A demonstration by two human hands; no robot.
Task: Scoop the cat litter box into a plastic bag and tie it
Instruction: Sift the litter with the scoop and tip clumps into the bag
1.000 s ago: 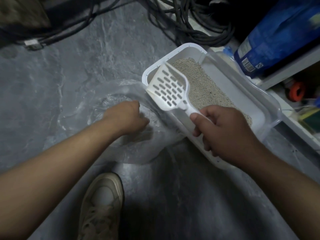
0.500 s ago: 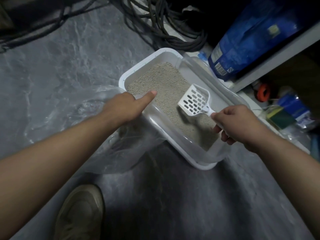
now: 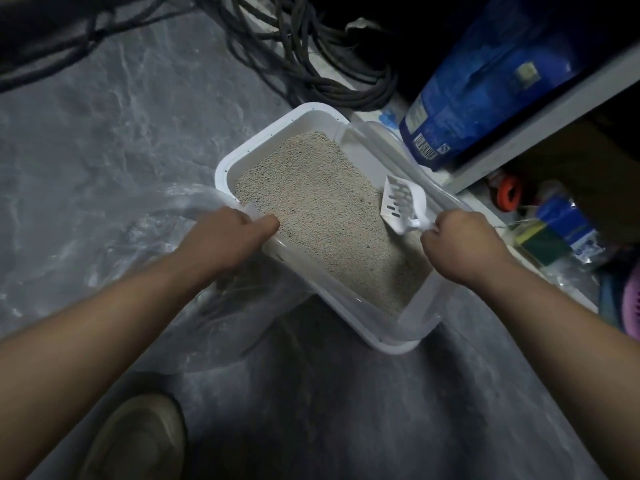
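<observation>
A white litter box [image 3: 277, 133] with a clear upper rim sits on the grey floor, filled with beige litter [image 3: 329, 216]. My left hand [image 3: 225, 237] grips its near left rim, thumb over the edge on the litter side. My right hand [image 3: 460, 244] holds the handle of a white slotted scoop [image 3: 401, 202], whose blade stands tilted in the litter by the right wall. A clear plastic bag [image 3: 131, 244] lies crumpled on the floor left of the box, partly under my left arm.
Coiled black cables [image 3: 311, 64] lie beyond the box. A blue bag [image 3: 485, 81] leans on a white shelf edge [image 3: 540, 119] to the right, with small cluttered items [image 3: 554, 230] below it. My shoe [image 3: 138, 438] is at the bottom left.
My right hand carried the scoop from over the bag to the box's right side and set it into the litter. My left hand left the bag and took the box's rim.
</observation>
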